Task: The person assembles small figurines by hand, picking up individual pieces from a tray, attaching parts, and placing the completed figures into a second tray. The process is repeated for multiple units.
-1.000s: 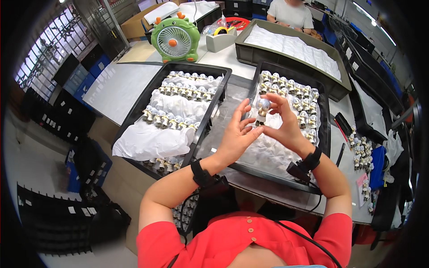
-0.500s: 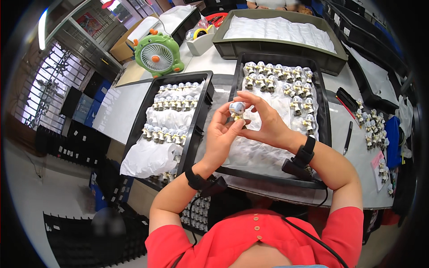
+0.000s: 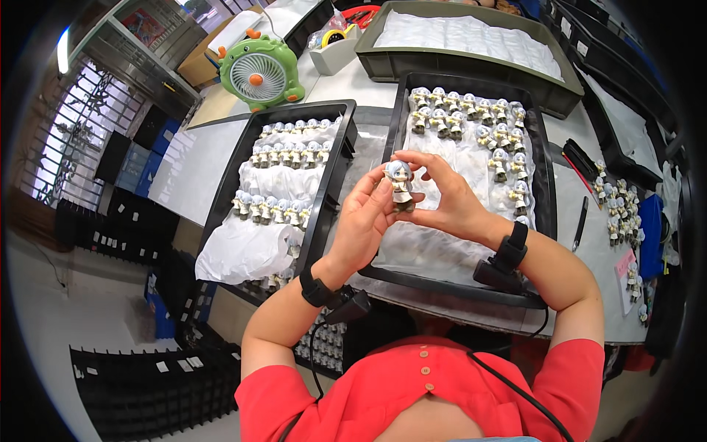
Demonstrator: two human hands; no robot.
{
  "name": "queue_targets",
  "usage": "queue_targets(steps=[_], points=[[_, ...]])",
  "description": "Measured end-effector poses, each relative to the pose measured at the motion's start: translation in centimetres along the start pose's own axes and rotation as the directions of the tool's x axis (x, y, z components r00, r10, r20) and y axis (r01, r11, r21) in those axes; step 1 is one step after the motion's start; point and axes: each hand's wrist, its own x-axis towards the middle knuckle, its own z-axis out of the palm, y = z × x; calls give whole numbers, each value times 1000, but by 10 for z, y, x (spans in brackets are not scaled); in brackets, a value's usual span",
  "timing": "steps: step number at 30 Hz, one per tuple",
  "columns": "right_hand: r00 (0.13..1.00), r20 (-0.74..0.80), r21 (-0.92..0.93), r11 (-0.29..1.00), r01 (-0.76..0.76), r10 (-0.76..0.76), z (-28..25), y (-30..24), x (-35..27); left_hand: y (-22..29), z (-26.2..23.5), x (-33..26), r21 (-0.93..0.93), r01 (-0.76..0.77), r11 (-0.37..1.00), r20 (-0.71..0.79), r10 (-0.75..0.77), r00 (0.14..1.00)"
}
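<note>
Figure (image 3: 401,186) pinched between left hand (image 3: 366,223) and right hand (image 3: 453,202), over left edge of right tray (image 3: 545,177). Could be dropped if grip is loosened; rowed figures (image 3: 440,122) in right tray could be struck. Pink slip (image 3: 624,263) seen right of it; writing too small to be read.

Upper garment: bright red short-sleeved fabric top (image 3: 375,379)
Front fastening: small round tan buttons (image 3: 426,370) in a line down the red top
Left wrist: wide black band (image 3: 315,289) with a boxy black module (image 3: 349,306) and a thin black cable (image 3: 312,357)
Right wrist: matching black strap (image 3: 510,250), dark rectangular unit (image 3: 495,278), slim black lead (image 3: 543,326)
Right front: thicker black cord (image 3: 515,382) lying across the red fabric
</note>
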Motion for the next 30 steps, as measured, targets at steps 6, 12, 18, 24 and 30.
queue_targets(steps=[6, 12, 18, 24, 30], points=[[1000, 4, -7, 1000, -1, 1, 1, 0, 0, -2, -3, 0, 2, 2, 1000, 2, -2, 1000], [1000, -17, 6, 1000, -21, 21, 2, -2, -2, 1, -3, 1, -8, 6, 1000, 27, -6, 1000], [999, -39, 3, 1000, -1, 1, 1, -3, -2, -1, -5, 1, -41, 25, 999, -4, -25, 1000], [986, -37, -84, 983, 162, -165, 3, -4, -1, -14, -11, 0, 27, 5, 1000, -110, -2, 994], [919, 28, -335, 863, 379, -392, 9, -1, -2, -8, 9, -12, 414, -131, 901, 29, 131, 991]])
